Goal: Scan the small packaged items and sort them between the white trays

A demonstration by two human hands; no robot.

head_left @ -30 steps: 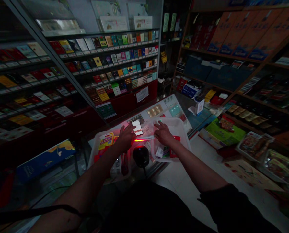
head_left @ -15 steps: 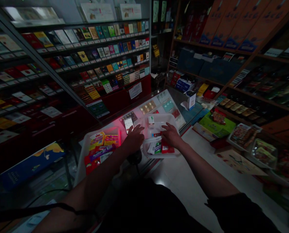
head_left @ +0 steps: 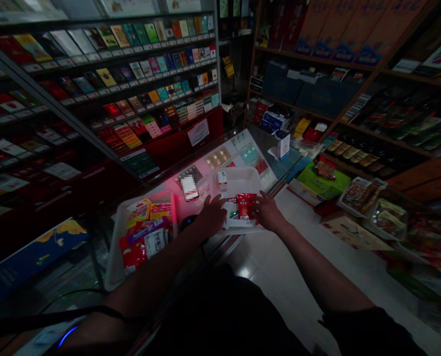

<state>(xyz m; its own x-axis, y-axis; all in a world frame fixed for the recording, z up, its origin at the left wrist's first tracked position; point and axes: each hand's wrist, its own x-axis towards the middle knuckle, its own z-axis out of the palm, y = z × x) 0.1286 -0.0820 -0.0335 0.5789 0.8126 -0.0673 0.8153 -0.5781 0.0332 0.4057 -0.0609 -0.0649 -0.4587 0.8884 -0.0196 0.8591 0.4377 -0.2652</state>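
A translucent white tray (head_left: 239, 184) stands on the glass counter, holding a small white box (head_left: 222, 181) and several small packets. My right hand (head_left: 270, 212) is at its right side, thumb and fingers closed on the right edge of a red packet (head_left: 245, 205). At the tray's left side is my left hand (head_left: 211, 217), its fingers partly stretched by the rim and holding nothing I can see. A black object, mostly hidden, lies beneath the left wrist. A second white bin (head_left: 112, 247) to the left holds yellow, purple and red packets.
A phone (head_left: 189, 188) with a lit screen lies on the counter (head_left: 220, 242) behind my left hand. Shelves of cigarette packs (head_left: 139, 69) line the back. To the right are a green box (head_left: 319, 185), food trays (head_left: 363, 195) and bottle shelves. A blue box (head_left: 35, 254) sits far left.
The red packet now shows farther up in the tray, with my right hand at its edge. My left hand has moved slightly toward the tray's near left side. The whole view has shifted.
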